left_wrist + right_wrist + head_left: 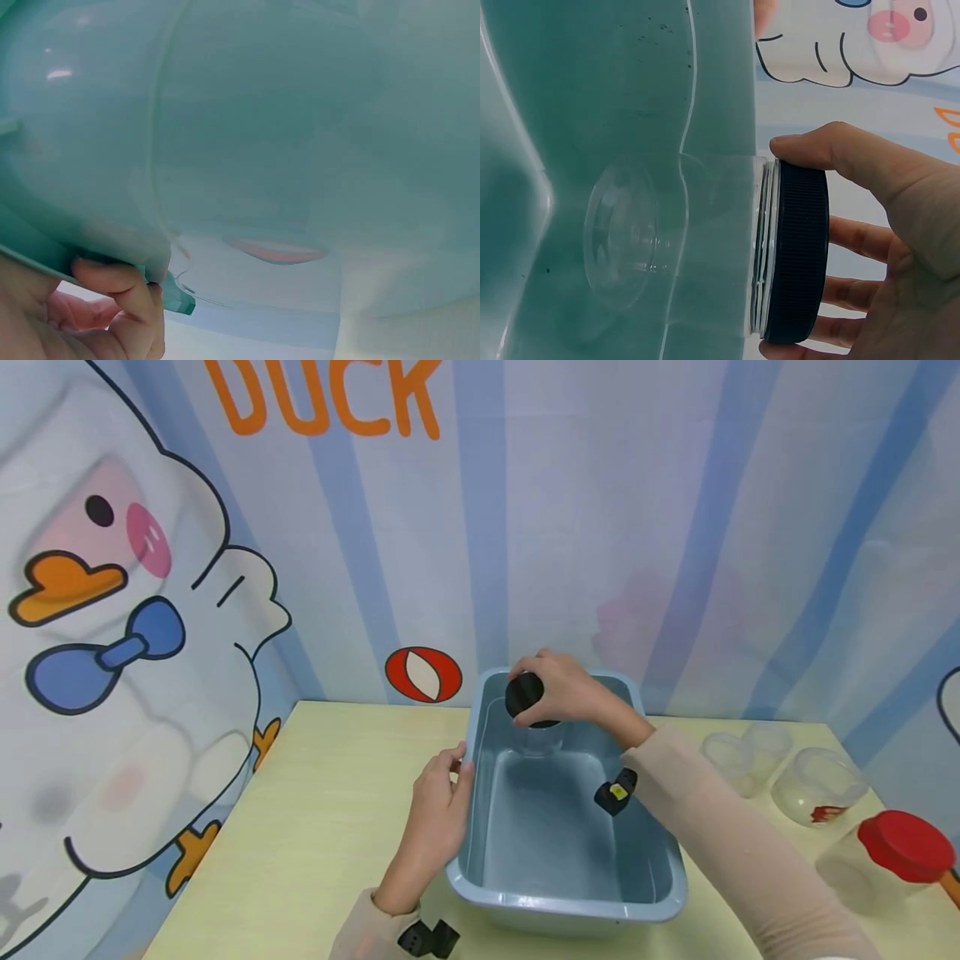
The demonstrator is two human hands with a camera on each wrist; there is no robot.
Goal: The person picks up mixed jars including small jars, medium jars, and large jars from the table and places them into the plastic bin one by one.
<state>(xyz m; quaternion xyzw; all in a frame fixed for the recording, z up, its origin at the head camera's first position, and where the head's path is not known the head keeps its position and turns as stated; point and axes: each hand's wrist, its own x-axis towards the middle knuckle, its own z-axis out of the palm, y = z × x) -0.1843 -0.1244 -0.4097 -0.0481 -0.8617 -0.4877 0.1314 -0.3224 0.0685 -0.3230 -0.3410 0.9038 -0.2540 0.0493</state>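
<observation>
- Right hand (570,693): fingers and thumb curled around the black lid (799,255) of a clear jar (697,247), holding the jar inside the far end of the tub.
- Clear jar: upright within the blue-grey tub (660,860), lid on top, glass body below the rim line.
- Left hand (438,814): fingers hooked over the tub's left rim, thumb outside, gripping the edge.
- Tub: sits on a pale yellow table (315,802).
- Right of the tub: several empty clear jars (817,781) and one with a red lid (903,845).
</observation>
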